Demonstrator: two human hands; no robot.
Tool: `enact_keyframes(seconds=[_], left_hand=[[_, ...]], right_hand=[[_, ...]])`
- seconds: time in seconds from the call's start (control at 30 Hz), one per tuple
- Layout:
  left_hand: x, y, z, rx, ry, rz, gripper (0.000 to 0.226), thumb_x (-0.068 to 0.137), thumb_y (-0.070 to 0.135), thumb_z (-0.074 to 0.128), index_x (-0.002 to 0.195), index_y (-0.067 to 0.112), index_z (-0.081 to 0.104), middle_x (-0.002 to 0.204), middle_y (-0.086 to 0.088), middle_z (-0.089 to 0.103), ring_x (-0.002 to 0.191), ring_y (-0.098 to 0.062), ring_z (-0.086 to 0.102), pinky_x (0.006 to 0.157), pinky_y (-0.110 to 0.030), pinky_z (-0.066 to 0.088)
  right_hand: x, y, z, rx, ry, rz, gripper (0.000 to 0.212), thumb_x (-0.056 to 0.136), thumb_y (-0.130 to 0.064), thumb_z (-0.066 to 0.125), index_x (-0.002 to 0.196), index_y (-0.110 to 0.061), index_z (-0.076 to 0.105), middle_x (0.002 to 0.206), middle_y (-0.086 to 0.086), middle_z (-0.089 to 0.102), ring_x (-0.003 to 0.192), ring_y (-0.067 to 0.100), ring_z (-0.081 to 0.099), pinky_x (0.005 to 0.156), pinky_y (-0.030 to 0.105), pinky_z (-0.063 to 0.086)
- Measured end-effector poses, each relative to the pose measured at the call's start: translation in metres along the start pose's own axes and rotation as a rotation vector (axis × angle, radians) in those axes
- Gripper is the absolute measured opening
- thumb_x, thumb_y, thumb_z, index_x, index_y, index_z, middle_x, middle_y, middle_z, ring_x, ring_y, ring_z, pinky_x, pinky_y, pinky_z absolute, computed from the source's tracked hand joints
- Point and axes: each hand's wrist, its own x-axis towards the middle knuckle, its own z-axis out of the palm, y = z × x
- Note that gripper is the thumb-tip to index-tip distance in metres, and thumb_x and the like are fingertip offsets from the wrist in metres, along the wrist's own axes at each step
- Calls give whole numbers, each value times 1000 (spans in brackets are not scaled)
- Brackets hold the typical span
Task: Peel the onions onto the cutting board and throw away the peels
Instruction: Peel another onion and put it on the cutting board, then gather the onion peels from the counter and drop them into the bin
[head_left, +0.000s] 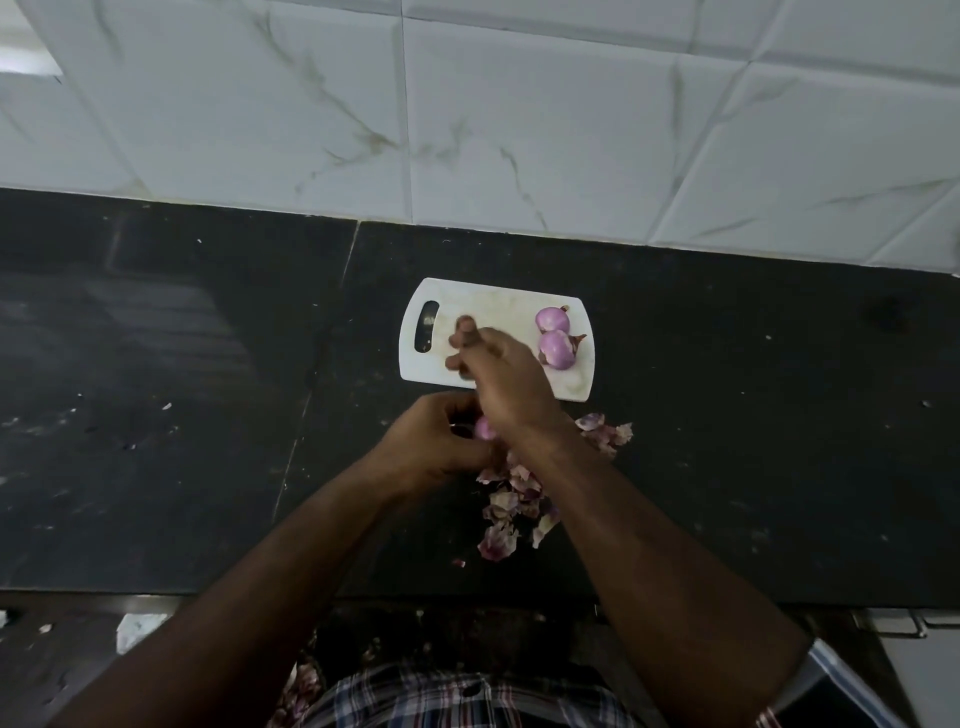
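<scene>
You are peeling the third onion just in front of the cutting board.

Your left hand (436, 441) curls round the onion (485, 428) and holds it over the worktop (182, 415), close to the near edge of the cutting board (498, 312). Your right hand (498, 374) sits right on top of it, so it is the nearer one to pull skin off; its fingers (460, 343) look blurred, so I cannot tell how they are set. Two peeled onions (555, 335) lie on the board's right side. The peels (511, 509) lie in a heap below your hands.
</scene>
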Motion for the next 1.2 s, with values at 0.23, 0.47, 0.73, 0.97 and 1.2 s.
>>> enact_keyframes(seconds=[0.23,0.47,0.73,0.97,1.2], left_hand=[[-1,3,4,-118,-81,-82,56,78,-3,79,129,11,64,114,-6,75,106,-24,72,88,-31,58],[-10,11,11,-134,-275,-75,42,81,-4,75,119,13,71,110,-7,75,99,-20,70,78,-26,57],[24,8,-15,-29,269,-47,34,89,26,72,122,22,69,106,-1,74,83,-7,68,66,-19,52],[88,-13,-3,275,378,-39,44,91,27,74,132,19,61,109,3,65,93,-11,68,69,-21,52],[140,-23,3,492,439,-16,46,87,29,73,130,15,64,122,0,68,107,-15,64,90,-31,51]], right_hand=[[11,17,-26,-2,125,91,47,99,-49,49,77,-15,73,76,-2,74,80,15,70,75,32,57],[19,37,-42,-278,-14,28,42,79,-1,76,117,-18,71,100,-2,73,86,8,68,65,7,49],[13,22,-80,-444,316,-332,16,87,-30,75,94,-16,76,88,-1,77,76,6,71,71,19,53],[18,38,-90,-524,113,-237,25,92,-19,68,117,-17,72,110,1,75,97,11,70,83,16,50],[25,98,-119,-648,-41,-114,38,89,-25,68,127,-17,67,129,4,65,118,22,61,97,28,44]])
